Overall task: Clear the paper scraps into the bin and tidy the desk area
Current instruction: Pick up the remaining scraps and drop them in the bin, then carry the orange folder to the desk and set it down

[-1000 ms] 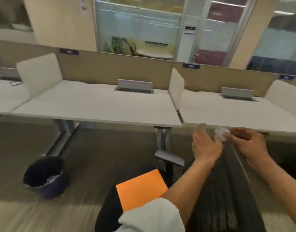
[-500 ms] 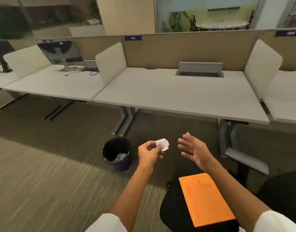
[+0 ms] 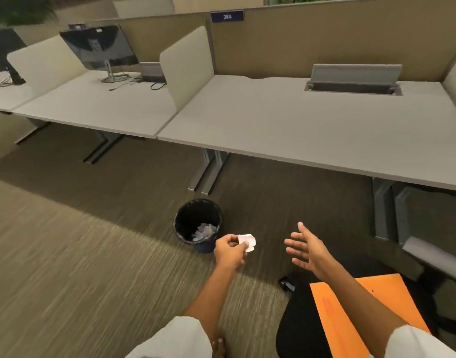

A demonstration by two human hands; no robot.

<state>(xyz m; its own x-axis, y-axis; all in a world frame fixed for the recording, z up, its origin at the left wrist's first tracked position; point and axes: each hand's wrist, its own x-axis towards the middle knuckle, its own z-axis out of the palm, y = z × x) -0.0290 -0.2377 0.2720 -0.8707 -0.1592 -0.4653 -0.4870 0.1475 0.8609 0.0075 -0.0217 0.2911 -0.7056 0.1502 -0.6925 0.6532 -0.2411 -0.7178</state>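
Clearly, the left hand (image 3: 230, 250) has its grip pinched closed on a small crumpled white paper scrap (image 3: 247, 241), held just right of the round black bin (image 3: 198, 224) on the carpet, which has scraps inside. Well apart, the right hand (image 3: 308, 250) is empty, fingers spread wide.

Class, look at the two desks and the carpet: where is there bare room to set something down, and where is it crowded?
The near desk is bare from the white divider to the cable tray. The left desk is free in front; its back holds a monitor and cables. The carpet left of the bin is open. The chair seat holds an orange envelope.
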